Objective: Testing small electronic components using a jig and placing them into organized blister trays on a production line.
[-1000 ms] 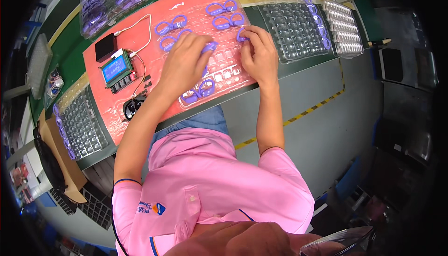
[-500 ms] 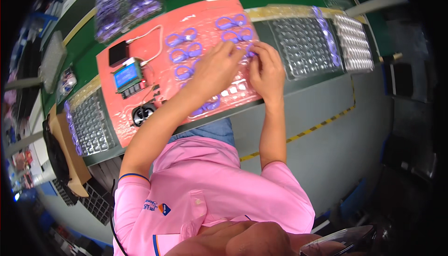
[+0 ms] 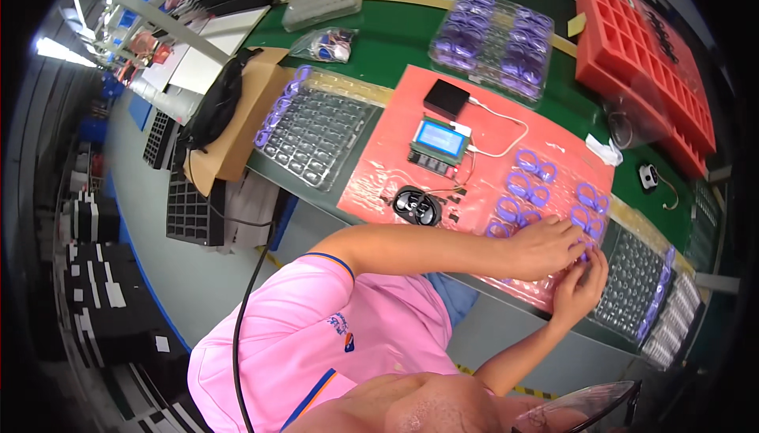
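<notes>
My left hand (image 3: 545, 250) reaches across the right part of the pink mat (image 3: 371, 184), its fingers bent down onto a purple looped piece. Closed at the fingertips, my right hand (image 3: 581, 287) meets it from the near side. Between them a bit of the purple looped piece (image 3: 586, 254) shows; the rest is hidden by the fingers. Around the hands, several pairs of purple loops (image 3: 518, 186) lie in rows in a clear plastic tray (image 3: 557, 188). More purple loops (image 3: 587, 194) sit just beyond my fingers.
Left on the mat are a small board with a lit blue screen (image 3: 439, 139), a black box (image 3: 447, 99) with a white cable and a round black part (image 3: 417, 206). Clear trays (image 3: 312, 133) flank the mat. A filled tray (image 3: 492, 42) and red slotted racks (image 3: 632, 54) stand behind.
The view has swung left, so the mat and hands now appear farther right and lower. Both hands stay together at the purple looped piece.
</notes>
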{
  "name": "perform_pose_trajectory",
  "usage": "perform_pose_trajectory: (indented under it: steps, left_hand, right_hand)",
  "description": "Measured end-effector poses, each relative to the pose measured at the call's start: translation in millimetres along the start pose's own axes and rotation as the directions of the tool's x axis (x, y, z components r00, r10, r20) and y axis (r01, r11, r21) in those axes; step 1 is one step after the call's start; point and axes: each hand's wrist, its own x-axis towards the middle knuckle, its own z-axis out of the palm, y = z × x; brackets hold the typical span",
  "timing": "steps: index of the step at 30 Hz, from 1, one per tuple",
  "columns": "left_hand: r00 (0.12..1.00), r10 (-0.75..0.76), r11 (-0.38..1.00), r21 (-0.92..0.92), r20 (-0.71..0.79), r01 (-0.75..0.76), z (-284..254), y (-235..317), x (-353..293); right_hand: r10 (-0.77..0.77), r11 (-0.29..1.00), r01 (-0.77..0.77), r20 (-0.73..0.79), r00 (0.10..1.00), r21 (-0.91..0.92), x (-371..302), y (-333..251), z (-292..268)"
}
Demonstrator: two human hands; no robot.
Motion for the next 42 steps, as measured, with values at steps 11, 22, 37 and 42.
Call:
perform_pose_trajectory:
  steps: [11,22,37,42]
  left_hand:
    - [0.983,-0.004,0.964,-0.261,-0.183,-0.044,-55.6,-4.4,-34.4]
    - [0.875,-0.203,0.979,-0.119,-0.440,0.167,-149.7,-66.8,-146.0]
    - [0.263,-0.320,0.474,0.086,-0.910,0.876,-261.2,-157.3,-350.9]
    - [0.256,-0.366,0.360,0.117,-0.895,0.926,-286.5,-176.2,-392.3]
  right_hand:
    - [0.048,0.998,-0.050,0.030,0.998,0.036,1.5,10.7,1.5]
    - [0.176,0.950,-0.192,0.085,0.981,0.245,7.2,33.5,-11.8]
    - [-0.093,0.953,0.125,-0.126,0.988,0.276,27.5,-84.4,10.2]
    - [-0.167,0.937,0.190,-0.101,0.981,0.295,34.9,-95.8,12.0]
